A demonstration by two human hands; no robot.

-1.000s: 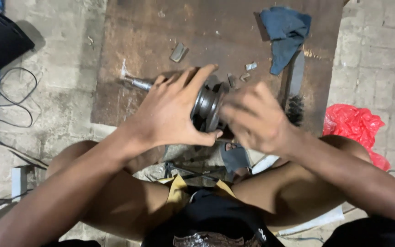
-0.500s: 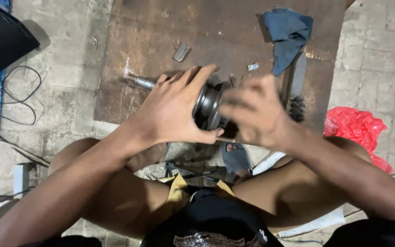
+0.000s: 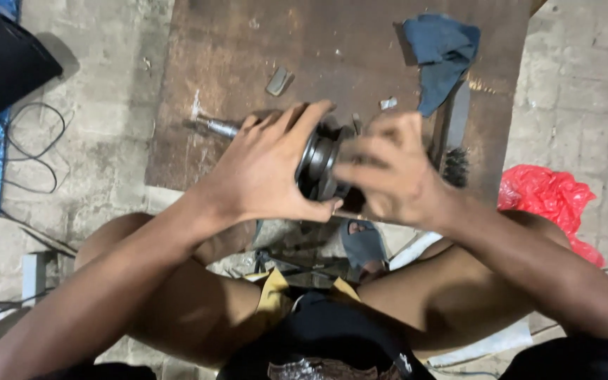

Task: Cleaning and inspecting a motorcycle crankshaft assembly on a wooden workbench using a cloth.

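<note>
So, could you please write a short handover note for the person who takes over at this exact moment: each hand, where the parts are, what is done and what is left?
Left hand: wrapped around the dark round metal part with a steel shaft, palm on its left side; the shaft end sticks out to the left.
Right hand: blurred, fingers on the right side of the same part.
The part is held above the rusty brown metal plate.
On the plate: small grey metal piece, blue cloth, black wire brush.
Done: part is in both hands.
Left: cannot tell; the right face of the part is hidden.
</note>
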